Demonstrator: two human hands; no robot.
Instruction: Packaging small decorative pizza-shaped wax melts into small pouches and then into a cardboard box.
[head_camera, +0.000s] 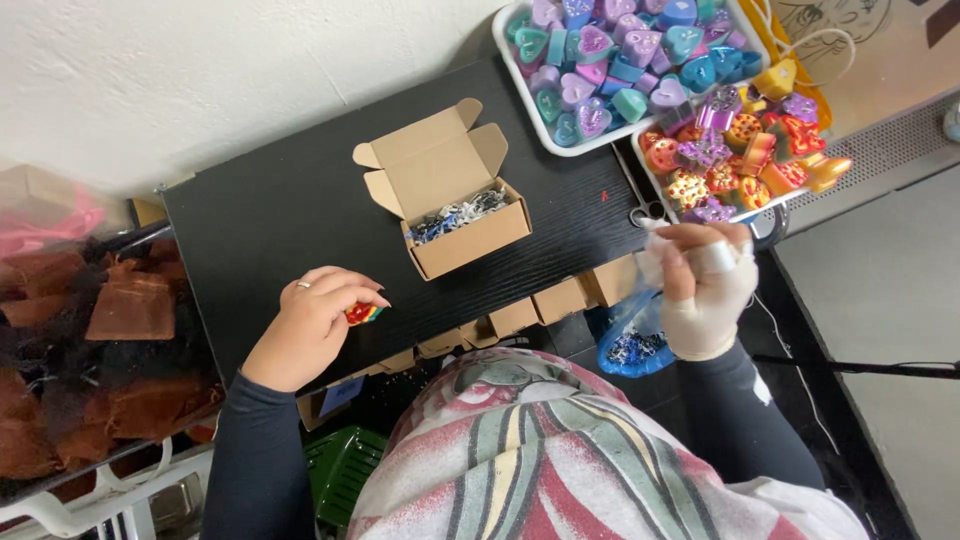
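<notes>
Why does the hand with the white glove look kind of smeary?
In the head view the right hand is blurred, its fingertips smearing together, while the left hand and the open cardboard box look sharp; the light is soft and even, with only faint shadows on the black table.

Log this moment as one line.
left hand: holds small striped piece | right hand: holds plastic bag | open box: on table

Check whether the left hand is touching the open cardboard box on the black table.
Apart. The head view shows bare black table between the left hand, closed around a small colourful piece, and the open cardboard box.
</notes>
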